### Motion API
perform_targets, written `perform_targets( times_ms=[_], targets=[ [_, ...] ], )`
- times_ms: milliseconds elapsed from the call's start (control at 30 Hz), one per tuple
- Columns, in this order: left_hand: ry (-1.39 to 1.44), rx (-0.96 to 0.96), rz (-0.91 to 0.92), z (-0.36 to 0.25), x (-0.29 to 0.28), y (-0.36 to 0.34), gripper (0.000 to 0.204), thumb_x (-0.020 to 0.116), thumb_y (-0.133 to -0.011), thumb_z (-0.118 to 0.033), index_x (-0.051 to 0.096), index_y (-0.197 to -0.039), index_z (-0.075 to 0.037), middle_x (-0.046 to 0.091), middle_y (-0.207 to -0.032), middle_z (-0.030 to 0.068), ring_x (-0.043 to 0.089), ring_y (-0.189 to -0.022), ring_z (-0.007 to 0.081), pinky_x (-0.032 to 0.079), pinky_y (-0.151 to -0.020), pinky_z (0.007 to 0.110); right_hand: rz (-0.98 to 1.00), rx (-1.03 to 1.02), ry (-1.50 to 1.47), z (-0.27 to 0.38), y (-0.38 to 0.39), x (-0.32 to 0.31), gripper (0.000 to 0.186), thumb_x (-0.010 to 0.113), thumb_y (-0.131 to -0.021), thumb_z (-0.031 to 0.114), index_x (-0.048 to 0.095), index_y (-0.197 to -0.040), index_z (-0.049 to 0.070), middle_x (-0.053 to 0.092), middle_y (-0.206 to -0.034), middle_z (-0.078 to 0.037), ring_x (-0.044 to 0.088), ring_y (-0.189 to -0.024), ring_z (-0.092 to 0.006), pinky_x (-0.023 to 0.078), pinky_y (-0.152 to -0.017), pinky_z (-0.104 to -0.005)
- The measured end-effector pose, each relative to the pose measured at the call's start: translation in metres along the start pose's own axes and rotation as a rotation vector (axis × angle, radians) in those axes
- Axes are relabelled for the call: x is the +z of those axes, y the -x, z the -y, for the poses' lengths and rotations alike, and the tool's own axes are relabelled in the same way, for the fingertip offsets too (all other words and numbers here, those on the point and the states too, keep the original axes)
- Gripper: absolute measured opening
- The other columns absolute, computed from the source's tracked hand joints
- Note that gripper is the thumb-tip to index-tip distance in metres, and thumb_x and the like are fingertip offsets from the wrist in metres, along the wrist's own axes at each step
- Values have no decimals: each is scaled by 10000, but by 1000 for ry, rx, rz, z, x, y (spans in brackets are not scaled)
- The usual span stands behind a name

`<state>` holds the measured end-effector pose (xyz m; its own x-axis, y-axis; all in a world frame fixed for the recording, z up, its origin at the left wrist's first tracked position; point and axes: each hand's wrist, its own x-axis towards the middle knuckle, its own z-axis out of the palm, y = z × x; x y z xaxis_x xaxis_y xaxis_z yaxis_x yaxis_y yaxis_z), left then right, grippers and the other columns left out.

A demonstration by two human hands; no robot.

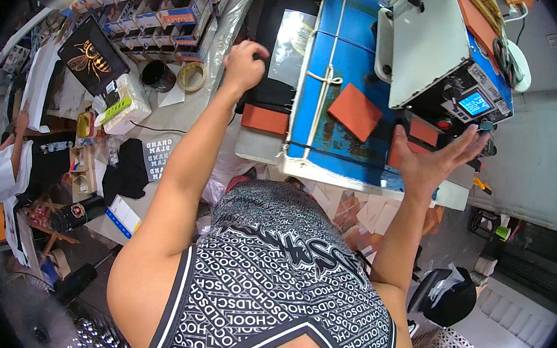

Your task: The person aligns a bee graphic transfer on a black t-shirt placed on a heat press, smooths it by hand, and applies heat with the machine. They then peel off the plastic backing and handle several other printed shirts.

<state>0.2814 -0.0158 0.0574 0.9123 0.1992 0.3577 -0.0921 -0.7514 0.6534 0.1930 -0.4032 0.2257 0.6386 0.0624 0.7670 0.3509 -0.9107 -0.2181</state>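
At the left of the blue board, my left hand hovers by the edge of a black garment, its fingers curled in; whether anything is between them is hidden. A clear film sheet with a pale print lies on that garment. My right hand has its fingers spread, fingertips near a knob on the heat press control box. The box has a lit blue display and a red switch. Below the box, orange-red pads are partly covered by this hand.
The blue board has white cords tied across it and one orange-red pad on top. Another pad sits at the garment's near end. To the left are tape, a black mug and stacked boxes. Another person is at far left.
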Motion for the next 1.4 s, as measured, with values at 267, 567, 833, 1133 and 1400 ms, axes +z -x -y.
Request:
perform_targets(
  times_ms=[267, 567, 833, 1133, 1400],
  targets=[
    [125, -219, -12, 44, -58, 102, 275, 538, -745, -8, 717, -953, -26, 678, -1004, 149, 660, -990, 319, 519, -900, 385, 73, -21, -48, 29, -14, 9, 1349, 935, -597, 446, 129, -1628, 119, 27, -1592, -408, 94, -1485, -591, 292, -1135, -659],
    [108, -254, 19, 63, -95, 182, 274, 537, -826, 30, 702, -1042, 1, 686, -1052, 130, 671, -998, 248, 513, -858, 324, 100, 61, -163, 46, -14, 16, 1250, 946, -565, 399, 292, -1593, 123, 73, -1602, -349, 190, -1471, -548, 322, -1143, -593],
    [63, -70, -94, 1, -122, 117, 161, 578, -894, 41, 682, -1013, 11, 665, -1088, 107, 642, -1020, 233, 511, -885, 318, 5, 38, -299, 50, -13, 14, 1025, 872, -621, 506, 477, -1491, 134, 219, -1570, -340, 222, -1443, -548, 183, -1169, -668],
    [510, 625, 584, -263, -102, 109, 290, 750, -772, -19, 712, -1057, -56, 699, -1015, 143, 686, -959, 317, 553, -825, 394, 106, 127, -213, -103, 20, -2, 127, 734, -860, 174, 764, -927, 70, 756, -960, -107, 705, -943, -286, 543, -863, -400],
    [-150, 483, 593, -262, 54, 68, 281, 665, -813, -148, 676, -1083, -69, 609, -1088, 159, 630, -1032, 372, 531, -855, 478, 324, 994, 8, -343, 17, 1, 469, 607, -968, 432, 727, -1093, -4, 725, -942, -153, 675, -865, -318, 520, -788, -441]
  ],
)
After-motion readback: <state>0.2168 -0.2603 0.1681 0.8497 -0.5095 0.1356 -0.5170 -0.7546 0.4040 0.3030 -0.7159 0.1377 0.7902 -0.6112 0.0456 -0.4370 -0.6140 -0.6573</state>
